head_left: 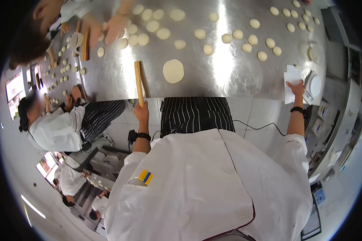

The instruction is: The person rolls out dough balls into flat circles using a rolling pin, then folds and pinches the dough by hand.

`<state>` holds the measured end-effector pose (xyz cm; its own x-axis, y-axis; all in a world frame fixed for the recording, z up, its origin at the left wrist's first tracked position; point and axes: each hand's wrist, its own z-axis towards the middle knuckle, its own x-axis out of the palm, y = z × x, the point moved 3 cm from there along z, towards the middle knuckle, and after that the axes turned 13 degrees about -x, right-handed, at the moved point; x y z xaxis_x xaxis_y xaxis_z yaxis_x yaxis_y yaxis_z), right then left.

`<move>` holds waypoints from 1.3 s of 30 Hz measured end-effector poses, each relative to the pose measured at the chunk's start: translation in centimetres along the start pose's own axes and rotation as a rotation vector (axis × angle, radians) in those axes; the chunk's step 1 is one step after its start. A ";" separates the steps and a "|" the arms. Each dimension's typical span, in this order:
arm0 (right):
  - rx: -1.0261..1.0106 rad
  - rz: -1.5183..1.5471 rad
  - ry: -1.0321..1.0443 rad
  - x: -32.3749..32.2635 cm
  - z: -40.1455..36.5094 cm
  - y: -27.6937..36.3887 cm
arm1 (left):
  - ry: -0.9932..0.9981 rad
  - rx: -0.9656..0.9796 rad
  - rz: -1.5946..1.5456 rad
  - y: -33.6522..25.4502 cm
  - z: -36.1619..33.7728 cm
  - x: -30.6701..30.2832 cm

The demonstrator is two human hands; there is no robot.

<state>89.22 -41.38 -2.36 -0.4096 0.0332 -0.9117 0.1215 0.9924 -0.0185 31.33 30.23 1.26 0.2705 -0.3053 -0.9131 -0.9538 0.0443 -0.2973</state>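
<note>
My left hand (141, 112) is closed around the lower end of a wooden rolling pin (138, 80), which points away from me over the steel table's front edge. To the right of the pin, a flat round dough sheet (173, 71) lies on the table (197, 86). At the far right, my right hand (296, 87) grips white paper (292, 74) at the table's front corner. Just beside that hand is a small scale with a round white top (314, 84). Several round dough pieces (252, 39) are spread over the back of the table.
At the upper left, a person's hands (116, 27) are over the table near dough pieces (143, 39). Another person (58, 128) works at the left. A clear round container (313, 54) stands at the right. Shelves (330, 108) are beyond the table's right side.
</note>
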 end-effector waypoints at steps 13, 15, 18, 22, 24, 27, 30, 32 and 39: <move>-0.009 0.003 -0.036 -5.5 -1.7 0.7 | -0.227 0.007 -0.252 -5.6 0.5 2.4; -0.106 -0.112 -0.194 -6.1 -2.2 0.0 | -0.215 0.017 -0.214 -6.0 1.3 2.7; -0.339 0.171 -0.155 -7.8 -3.8 0.0 | -0.230 0.031 -0.162 -6.6 2.3 3.0; -0.434 0.317 -0.221 -9.7 -10.4 2.4 | -0.233 0.091 -0.151 -7.4 3.3 3.2; -0.410 0.296 -0.199 -9.5 -12.1 2.0 | -0.239 0.058 -0.152 -7.4 3.6 3.3; -0.427 0.393 -0.262 -8.6 -14.9 2.5 | -0.257 0.076 -0.134 -7.3 4.2 3.5; -0.427 0.805 -0.230 -3.3 -14.2 1.6 | -0.250 0.098 -0.144 -7.3 4.5 3.2; -0.299 0.904 -0.109 -1.9 -15.2 2.7 | -0.243 0.117 -0.141 -7.3 4.4 2.7; -0.063 1.033 -0.105 6.7 -15.9 7.9 | -0.168 0.116 -0.249 -7.1 4.7 2.4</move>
<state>73.07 -31.40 -2.08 -0.0517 0.8630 -0.5025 0.3194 0.4910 0.8105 39.39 33.63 -0.08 0.5206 -0.1598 -0.8387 -0.8369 0.0992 -0.5384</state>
